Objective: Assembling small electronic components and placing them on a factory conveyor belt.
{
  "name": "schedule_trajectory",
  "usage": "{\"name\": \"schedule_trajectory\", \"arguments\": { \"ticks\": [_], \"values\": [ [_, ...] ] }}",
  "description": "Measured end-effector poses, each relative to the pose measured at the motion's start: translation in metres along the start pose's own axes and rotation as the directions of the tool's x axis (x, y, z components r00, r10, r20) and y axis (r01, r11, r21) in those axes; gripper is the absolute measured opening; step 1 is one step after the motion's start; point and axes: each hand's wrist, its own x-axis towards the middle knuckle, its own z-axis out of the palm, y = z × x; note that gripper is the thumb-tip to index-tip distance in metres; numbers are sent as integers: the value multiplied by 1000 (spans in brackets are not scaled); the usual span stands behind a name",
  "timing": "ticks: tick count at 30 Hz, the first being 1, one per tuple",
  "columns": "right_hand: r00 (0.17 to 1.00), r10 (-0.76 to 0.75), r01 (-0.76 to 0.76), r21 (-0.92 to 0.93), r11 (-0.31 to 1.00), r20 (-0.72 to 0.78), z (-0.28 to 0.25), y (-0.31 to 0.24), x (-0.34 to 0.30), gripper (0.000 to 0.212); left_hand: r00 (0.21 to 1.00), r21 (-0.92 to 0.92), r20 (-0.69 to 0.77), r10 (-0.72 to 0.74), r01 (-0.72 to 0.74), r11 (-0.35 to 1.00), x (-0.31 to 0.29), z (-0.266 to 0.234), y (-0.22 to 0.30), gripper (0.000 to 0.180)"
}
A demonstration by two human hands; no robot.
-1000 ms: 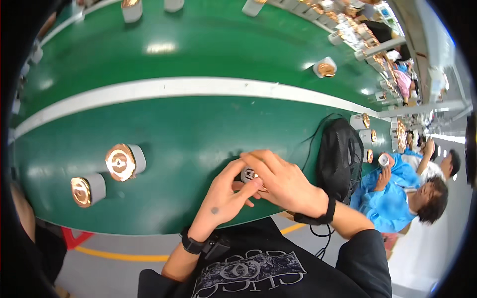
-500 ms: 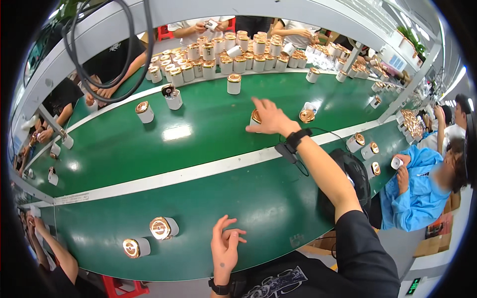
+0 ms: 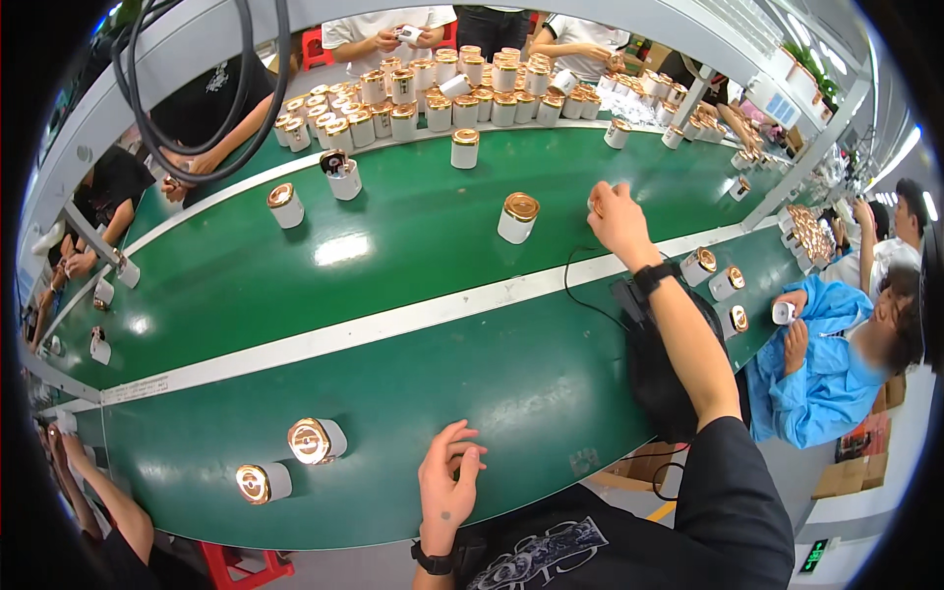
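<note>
My right hand (image 3: 618, 224) reaches over the far green strip, its fingers curled and closed round a white canister with a copper-coloured top, which the hand almost wholly covers. To its left stands another such canister (image 3: 518, 217), upright and untouched. My left hand (image 3: 449, 482) hovers at the near table edge, palm turned inward, fingers apart and holding nothing. Two canisters lie tilted left of it, one (image 3: 318, 442) a little farther off and one (image 3: 264, 484) nearer the edge, copper tops facing me.
A white rail (image 3: 344, 345) divides the green surfaces. Many canisters (image 3: 438, 113) crowd the far side, where other people work. A black bag (image 3: 674, 364) and a cable lie under my right forearm. At right, a person in blue (image 3: 821, 364) handles a white cup-like part. Black cables hang at upper left.
My right hand has left the middle canister and moved right, closing over the one beside it. My left hand stays nearly in place. The whole view has shifted slightly.
</note>
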Motion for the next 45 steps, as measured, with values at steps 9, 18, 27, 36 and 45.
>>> {"name": "schedule_trajectory", "arguments": {
  "ticks": [9, 18, 27, 36, 45],
  "values": [
    [895, -324, 73, 617, 784, 307, -157, -104, -103, 25, 990, 267, -116, 76, -43, 963, -1, 32, 49, 60],
    [597, -623, 22, 767, 642, 505, -140, -151, -199, 48, 969, 532, -80, 235, -157, 832, 16, 39, 37, 72],
    [689, -516, 31, 689, 724, 510, -122, -147, -219, 72, 975, 199, 36, 220, -223, 954, 16, 22, 2, 58],
    [793, -389, -88, 719, 690, 470, -103, -158, -231, 78, 975, 241, -56, 216, -196, 950, 24, 42, 1, 51],
    [805, -480, 168, 642, 748, 348, -93, -153, -225, 71, 972, 213, -156, 177, -142, 967, 26, 49, -1, 48]
  ]
}}
